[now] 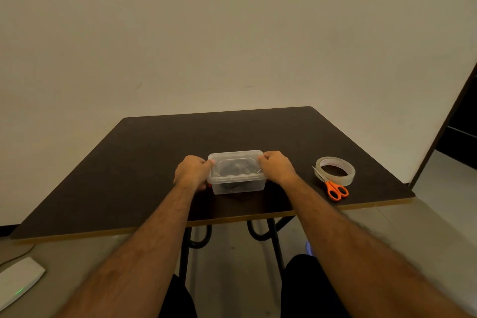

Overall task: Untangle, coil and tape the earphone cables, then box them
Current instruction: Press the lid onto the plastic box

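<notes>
A clear plastic box [236, 185] with its lid [235, 156] on stands in the middle of the dark table [144, 162]. Dark coiled earphone cables [236, 169] show dimly through the lid and wall. My left hand [192, 171] grips the box's left end, fingers curled over the lid's edge. My right hand [277, 166] grips the right end the same way. Both forearms reach in from the near side.
A roll of clear tape [335, 170] lies to the right of the box, with orange-handled scissors [335, 190] leaning against it near the table's front edge. A white device [18, 281] lies on the floor at lower left. A dark doorway [462, 131] stands at right.
</notes>
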The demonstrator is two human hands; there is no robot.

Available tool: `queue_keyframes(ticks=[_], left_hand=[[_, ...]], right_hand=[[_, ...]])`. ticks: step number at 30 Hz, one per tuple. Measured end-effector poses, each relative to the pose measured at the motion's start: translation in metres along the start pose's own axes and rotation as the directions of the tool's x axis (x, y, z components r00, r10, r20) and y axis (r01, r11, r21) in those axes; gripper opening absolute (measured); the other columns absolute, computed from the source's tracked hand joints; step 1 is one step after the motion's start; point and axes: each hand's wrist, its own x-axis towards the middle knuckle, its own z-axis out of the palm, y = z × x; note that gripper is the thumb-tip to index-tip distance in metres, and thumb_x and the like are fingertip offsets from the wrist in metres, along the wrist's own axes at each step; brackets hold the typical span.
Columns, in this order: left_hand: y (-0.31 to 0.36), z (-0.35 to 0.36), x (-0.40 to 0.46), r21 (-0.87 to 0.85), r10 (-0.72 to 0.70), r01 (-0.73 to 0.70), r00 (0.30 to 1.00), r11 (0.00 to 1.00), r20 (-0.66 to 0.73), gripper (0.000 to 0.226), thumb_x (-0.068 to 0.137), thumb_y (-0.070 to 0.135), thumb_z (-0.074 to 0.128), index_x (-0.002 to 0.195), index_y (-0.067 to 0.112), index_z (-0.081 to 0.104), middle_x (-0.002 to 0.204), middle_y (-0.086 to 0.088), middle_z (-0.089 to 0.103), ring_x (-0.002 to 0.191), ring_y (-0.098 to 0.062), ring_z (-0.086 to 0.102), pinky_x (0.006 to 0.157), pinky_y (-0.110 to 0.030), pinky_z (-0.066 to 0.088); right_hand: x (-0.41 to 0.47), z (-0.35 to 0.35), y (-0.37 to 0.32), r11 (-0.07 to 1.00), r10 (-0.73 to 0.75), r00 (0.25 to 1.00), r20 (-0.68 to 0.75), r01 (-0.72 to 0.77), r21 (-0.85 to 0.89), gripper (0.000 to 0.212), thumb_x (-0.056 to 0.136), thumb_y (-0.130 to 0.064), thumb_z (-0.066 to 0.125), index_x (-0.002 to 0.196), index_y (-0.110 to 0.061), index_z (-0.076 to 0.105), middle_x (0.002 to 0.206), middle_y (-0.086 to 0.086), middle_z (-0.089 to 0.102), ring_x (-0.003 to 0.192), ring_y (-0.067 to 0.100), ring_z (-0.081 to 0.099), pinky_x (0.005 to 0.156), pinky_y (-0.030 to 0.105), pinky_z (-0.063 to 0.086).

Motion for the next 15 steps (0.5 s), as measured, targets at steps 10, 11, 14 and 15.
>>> queue_keyframes(ticks=[10,11,14,15], left_hand=[[-0.011,-0.008,-0.008,-0.216,-0.046,0.062,0.996,0.974,0.081,0.027,0.099,0.038,0.054,0.096,0.014,0.068,0.095,-0.007,0.07,0.085,-0.021,0.065,0.069,-0.032,0.054],[-0.01,-0.008,-0.008,-0.252,-0.053,0.076,0.994,0.965,0.096,0.024,0.099,0.034,0.055,0.098,0.014,0.068,0.096,-0.007,0.068,0.084,-0.02,0.063,0.065,-0.03,0.052],[-0.005,-0.002,-0.007,-0.352,-0.106,0.138,0.988,0.926,0.11,0.019,0.099,0.029,0.058,0.103,0.013,0.066,0.1,-0.007,0.065,0.084,-0.019,0.06,0.059,-0.028,0.049],[-0.002,0.001,-0.005,-0.37,-0.121,0.155,0.986,0.916,0.114,0.019,0.098,0.028,0.059,0.105,0.012,0.066,0.101,-0.007,0.065,0.085,-0.019,0.061,0.058,-0.028,0.049]], right_hand=[[-0.01,-0.02,0.002,0.939,0.193,0.976,0.099,-0.213,0.27,0.02,0.095,-0.029,0.063,0.107,-0.014,0.061,0.102,0.007,0.068,0.083,0.018,0.069,0.063,0.033,0.059],[-0.011,-0.019,0.002,0.924,0.2,0.973,0.118,-0.227,0.308,0.019,0.094,-0.026,0.064,0.109,-0.015,0.061,0.103,0.007,0.067,0.084,0.019,0.069,0.061,0.032,0.058],[-0.009,-0.015,0.003,0.894,0.22,0.971,0.098,-0.241,0.378,0.024,0.094,-0.025,0.065,0.115,-0.015,0.061,0.104,0.008,0.067,0.085,0.019,0.069,0.06,0.031,0.058],[-0.005,-0.015,0.004,0.893,0.228,0.971,0.068,-0.236,0.384,0.025,0.094,-0.026,0.065,0.116,-0.015,0.062,0.105,0.007,0.067,0.085,0.019,0.069,0.063,0.032,0.059]])
